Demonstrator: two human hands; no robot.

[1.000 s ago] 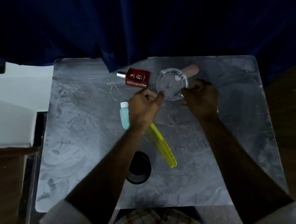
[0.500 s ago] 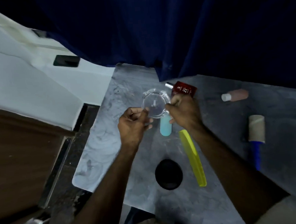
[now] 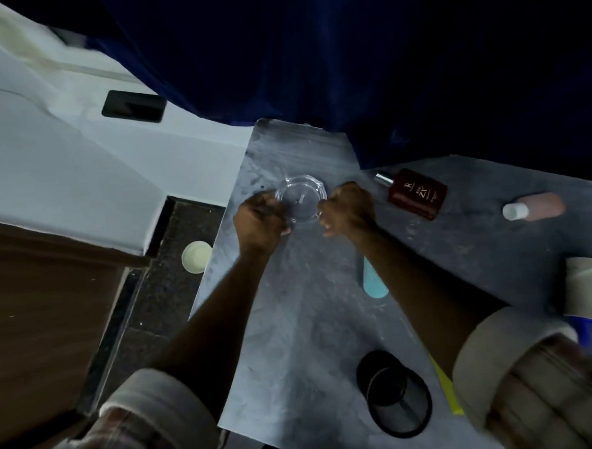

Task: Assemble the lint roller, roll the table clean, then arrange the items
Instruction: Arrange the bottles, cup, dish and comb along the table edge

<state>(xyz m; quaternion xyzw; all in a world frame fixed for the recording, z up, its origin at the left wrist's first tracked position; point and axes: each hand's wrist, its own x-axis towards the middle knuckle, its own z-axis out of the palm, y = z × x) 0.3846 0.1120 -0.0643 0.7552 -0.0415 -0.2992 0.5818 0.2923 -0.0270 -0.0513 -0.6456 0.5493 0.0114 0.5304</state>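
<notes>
Now both hands, left hand [image 3: 258,219] and right hand [image 3: 347,208], around glass dish [image 3: 300,198] near table [image 3: 293,327] corner.

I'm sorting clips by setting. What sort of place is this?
Probably a home bedroom or dressing corner: a grey table with a perfume bottle and lint roller, backed by a blue curtain.

Bare table [image 3: 293,327] lies open between the forearms; the red bottle [image 3: 417,194], blue tube [image 3: 373,282] and black cup [image 3: 394,392] crowd the right

A dark blue curtain [image 3: 348,67] hangs beyond the grip; left of it, a pale round lid [image 3: 197,256] lies on the speckled floor [image 3: 161,293].
</notes>
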